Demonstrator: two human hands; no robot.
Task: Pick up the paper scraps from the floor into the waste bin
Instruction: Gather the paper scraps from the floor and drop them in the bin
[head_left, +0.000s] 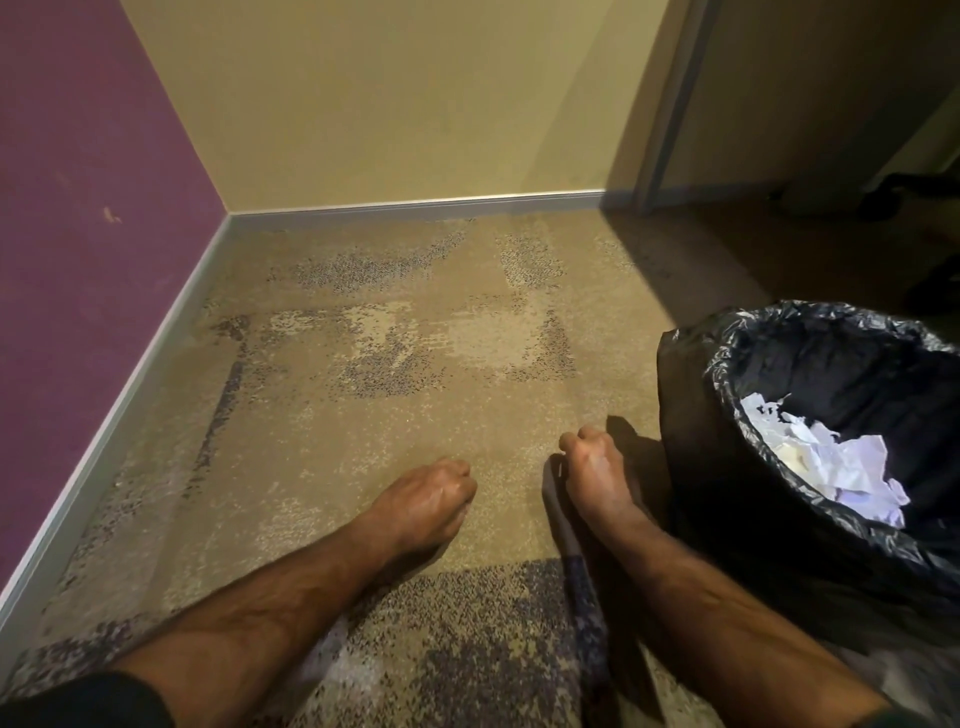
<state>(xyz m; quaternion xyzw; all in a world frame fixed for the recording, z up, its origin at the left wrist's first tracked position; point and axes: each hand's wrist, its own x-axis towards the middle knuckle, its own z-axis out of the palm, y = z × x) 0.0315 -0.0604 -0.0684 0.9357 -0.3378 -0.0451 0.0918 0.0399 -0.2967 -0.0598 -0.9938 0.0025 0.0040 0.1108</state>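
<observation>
In the head view, the waste bin (810, 415), lined with a glossy, wrinkled black plastic bag, holds a heap of crumpled white paper scraps (831, 462), and no loose scrap shows on the speckled tan and grey carpet floor (363, 364) stretching from the bin to the purple wall (78, 260), so the picking looks close to finished. The left hand (426, 499) and right hand (595, 473) hover low over the carpet just beside the bin, fingers curled under with nothing visibly pinched, probably feeling for leftover bits.
</observation>
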